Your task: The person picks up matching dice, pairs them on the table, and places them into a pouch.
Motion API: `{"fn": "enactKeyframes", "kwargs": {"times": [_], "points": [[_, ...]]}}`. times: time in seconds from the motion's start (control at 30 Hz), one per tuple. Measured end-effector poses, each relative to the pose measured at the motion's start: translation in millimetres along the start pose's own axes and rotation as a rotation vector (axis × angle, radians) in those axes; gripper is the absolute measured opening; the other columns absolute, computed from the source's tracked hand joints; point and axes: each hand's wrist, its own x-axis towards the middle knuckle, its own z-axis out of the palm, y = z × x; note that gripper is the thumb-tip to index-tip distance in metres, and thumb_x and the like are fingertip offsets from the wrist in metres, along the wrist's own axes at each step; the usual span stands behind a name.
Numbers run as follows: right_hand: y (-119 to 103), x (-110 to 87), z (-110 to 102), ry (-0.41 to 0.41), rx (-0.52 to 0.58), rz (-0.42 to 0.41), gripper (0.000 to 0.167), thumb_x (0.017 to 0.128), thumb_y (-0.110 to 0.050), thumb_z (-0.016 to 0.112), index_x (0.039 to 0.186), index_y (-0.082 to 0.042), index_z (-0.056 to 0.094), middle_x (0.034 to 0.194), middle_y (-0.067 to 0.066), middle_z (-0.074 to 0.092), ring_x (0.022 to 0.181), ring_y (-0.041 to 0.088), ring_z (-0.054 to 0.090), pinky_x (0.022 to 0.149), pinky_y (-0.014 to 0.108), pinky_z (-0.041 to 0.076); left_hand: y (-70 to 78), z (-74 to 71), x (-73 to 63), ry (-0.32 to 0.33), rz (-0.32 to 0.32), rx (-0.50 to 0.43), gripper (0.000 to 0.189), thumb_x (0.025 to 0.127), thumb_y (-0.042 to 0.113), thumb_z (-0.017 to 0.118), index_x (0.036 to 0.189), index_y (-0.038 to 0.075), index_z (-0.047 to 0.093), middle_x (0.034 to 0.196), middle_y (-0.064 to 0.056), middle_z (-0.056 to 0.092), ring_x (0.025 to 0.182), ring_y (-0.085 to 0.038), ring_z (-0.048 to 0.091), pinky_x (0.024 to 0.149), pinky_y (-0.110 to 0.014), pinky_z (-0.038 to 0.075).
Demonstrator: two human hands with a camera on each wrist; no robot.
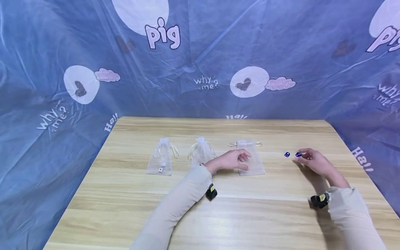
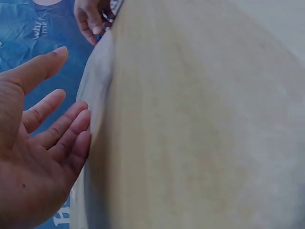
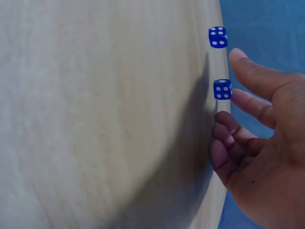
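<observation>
My right hand [image 1: 315, 163] reaches to a blue die [image 1: 298, 155] with white dots on the table's right side. In the right wrist view, the index fingertip lies right at that blue die [image 3: 222, 89], while the thumb stands apart from it. A second blue die [image 3: 218, 37] lies a short way beyond. My left hand [image 1: 232, 160] hovers over the left part of a flat sheer white drawstring pouch [image 1: 255, 165], fingers loosely bent and holding nothing. The left wrist view shows its fingers [image 2: 62, 136] spread from the thumb.
To the left lie a second sheer pouch [image 1: 200, 151], partly hidden by the left forearm, and a third pouch [image 1: 153, 168] with white dice [image 1: 164, 164] showing through it. All rest on a wooden table [image 1: 250, 222] backed by a blue printed cloth [image 1: 187, 97].
</observation>
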Motion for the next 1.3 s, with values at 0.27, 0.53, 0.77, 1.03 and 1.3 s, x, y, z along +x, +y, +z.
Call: {"fn": "enactKeyframes", "kwargs": {"times": [0.27,0.53,0.77,1.03,1.3], "points": [[-1,4.3,5,0.011,-0.017,0.007,0.054,0.097,-0.028,0.057,0.130,0.012,0.046,0.106,0.026,0.059,0.076,0.001,0.048,0.062,0.022,0.044,0.0,5.9,0.9,-0.029,-0.007,0.123,0.051,0.082,0.016,0.076,0.128,0.008,0.057,0.124,-0.002,0.062,0.110,-0.010,0.056,0.097,-0.011,0.040],[0,2.9,8,0.104,-0.062,-0.038,0.034,0.095,-0.016,0.059,0.117,0.010,0.056,0.090,0.018,0.062,0.071,-0.001,0.048,0.063,0.023,0.040,-1.1,9.0,2.7,-0.048,-0.017,0.182,0.056,0.075,0.015,0.081,0.126,0.011,0.059,0.120,0.001,0.057,0.107,-0.006,0.053,0.096,-0.010,0.038],[0,-2.9,7,0.132,-0.067,-0.014,0.030,0.097,-0.017,0.055,0.114,0.008,0.058,0.098,0.027,0.064,0.076,-0.001,0.049,0.065,0.025,0.042,-2.0,8.1,4.8,-0.061,-0.034,0.195,0.057,0.074,0.016,0.082,0.126,0.015,0.059,0.118,0.003,0.055,0.106,-0.004,0.051,0.094,-0.009,0.037],[-16,-25.9,14,0.170,-0.003,-0.048,0.029,0.096,-0.017,0.057,0.114,0.006,0.058,0.092,0.022,0.066,0.070,-0.011,0.047,0.058,0.020,0.045,-1.2,8.2,7.1,-0.072,-0.040,0.234,0.054,0.074,0.020,0.083,0.123,0.016,0.061,0.111,0.004,0.053,0.100,-0.003,0.048,0.090,-0.009,0.037],[-51,-48.1,42,0.172,0.049,-0.218,0.019,0.087,0.000,0.064,0.106,0.005,0.062,0.088,0.013,0.065,0.071,-0.008,0.050,0.058,0.019,0.045,0.0,5.9,8.0,-0.067,-0.062,0.252,0.055,0.073,0.021,0.083,0.124,0.019,0.062,0.105,0.006,0.050,0.096,-0.002,0.045,0.087,-0.010,0.036]]}}
